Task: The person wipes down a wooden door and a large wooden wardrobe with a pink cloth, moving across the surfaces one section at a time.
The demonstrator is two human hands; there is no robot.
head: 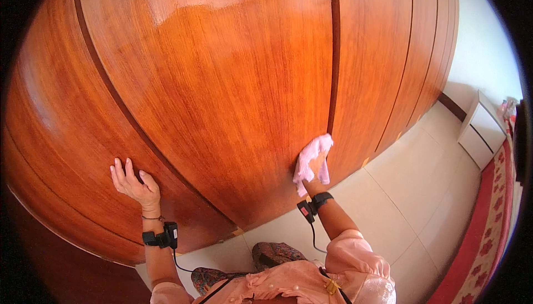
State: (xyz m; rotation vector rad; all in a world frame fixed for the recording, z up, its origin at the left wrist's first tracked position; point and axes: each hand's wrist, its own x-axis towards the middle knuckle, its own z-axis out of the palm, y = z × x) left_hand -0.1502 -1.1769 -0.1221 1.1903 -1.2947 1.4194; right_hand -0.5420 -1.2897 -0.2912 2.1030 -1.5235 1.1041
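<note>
A glossy wood-grain wardrobe front stands before me, its tall panels parted by dark vertical grooves. My right hand holds a pink cloth against it, low down at the foot of one groove. Part of that hand is hidden by the cloth. To the left, my left hand holds nothing; its fingers are spread at the panel left of another groove. Whether the palm rests on the wood I cannot tell. Each wrist wears a black strap with a small cabled device.
Pale floor tiles run along the wardrobe's foot. A white two-drawer cabinet stands at the right by the wall. Red patterned fabric edges the right side. Thin black cables hang from the wrist devices near my body.
</note>
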